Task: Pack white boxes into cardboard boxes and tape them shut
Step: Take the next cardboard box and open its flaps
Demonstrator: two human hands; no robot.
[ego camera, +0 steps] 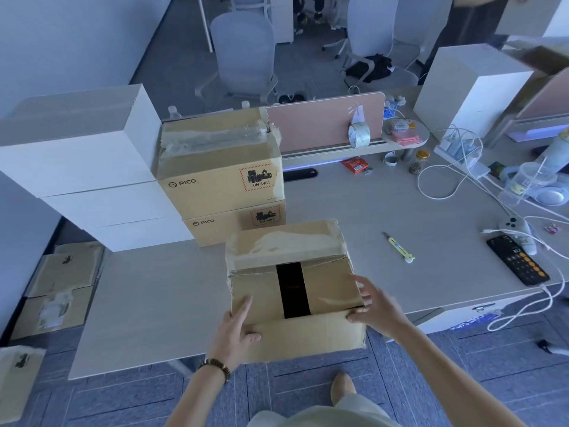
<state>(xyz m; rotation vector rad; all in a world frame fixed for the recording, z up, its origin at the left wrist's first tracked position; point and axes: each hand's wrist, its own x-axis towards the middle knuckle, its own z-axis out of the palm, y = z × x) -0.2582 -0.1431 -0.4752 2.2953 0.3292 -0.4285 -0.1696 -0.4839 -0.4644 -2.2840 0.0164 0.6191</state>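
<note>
A cardboard box (326,291) stands at the desk's near edge, its inner flaps folded down with a dark gap between them and its far flap covered in old tape. My left hand (237,329) presses flat on the left inner flap, thumb over the near flap. My right hand (374,306) holds the box's right near corner, fingers spread over the right flap. Two taped PICO cartons (215,167) are stacked behind it. Stacked white boxes (92,167) stand to their left. A roll of clear tape (358,135) sits on the divider shelf.
A yellow box cutter (398,248) lies right of the box. A phone (517,260), cables, a plastic cup (528,183) and a tall white box (471,87) crowd the desk's right side. More cartons (58,291) lie on the floor at left. Office chairs stand beyond the divider.
</note>
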